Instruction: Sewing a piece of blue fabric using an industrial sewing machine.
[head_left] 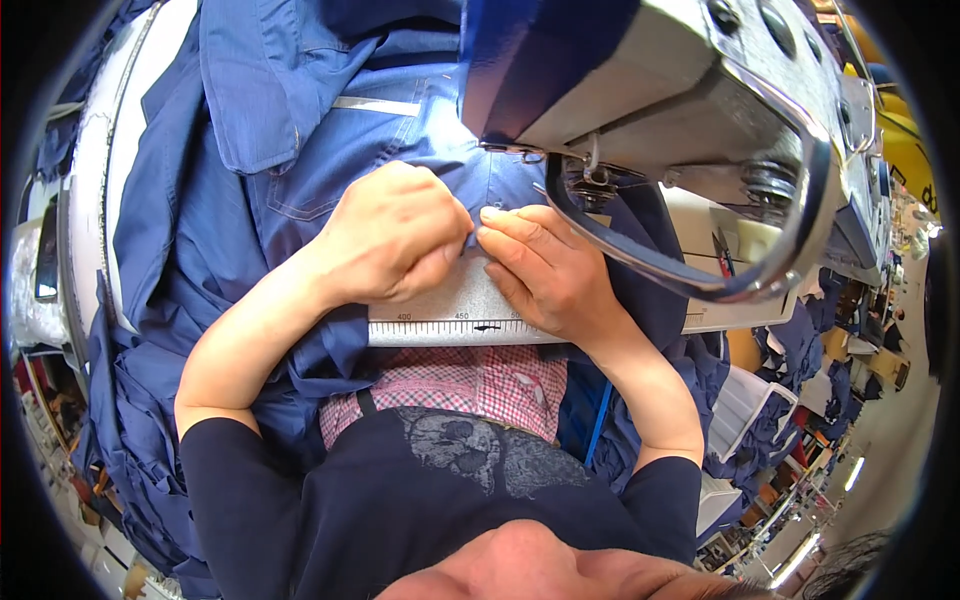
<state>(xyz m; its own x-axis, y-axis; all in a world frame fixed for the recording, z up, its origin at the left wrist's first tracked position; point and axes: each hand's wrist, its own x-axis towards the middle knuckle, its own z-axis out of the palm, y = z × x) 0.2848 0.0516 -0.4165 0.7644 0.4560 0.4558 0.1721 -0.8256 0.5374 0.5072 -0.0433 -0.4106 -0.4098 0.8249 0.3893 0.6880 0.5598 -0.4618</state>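
A blue cloth garment [300, 185] with pale stitched lines is spread across the sewing machine's bed. My left hand [395, 235] is closed, its fingers curled in and its thumb and fingertips pinching the cloth edge. Just to its right, my right hand [550, 265] holds the same edge, fingers together and the thumb tucked below. The fingertips of both hands almost meet. Above and to the right of them looms the sewing machine head [600, 100], dark blue and grey. What exactly lies between the fingertips is too small to make out.
A curved metal bar [700, 285] juts from the machine beside my right hand. A ruler scale [440, 333] runs along the bed's front edge. More blue cloth [150, 440] hangs at the left. Small tools [724, 255] lie on the bed at right, and a white crate [745, 410] stands below.
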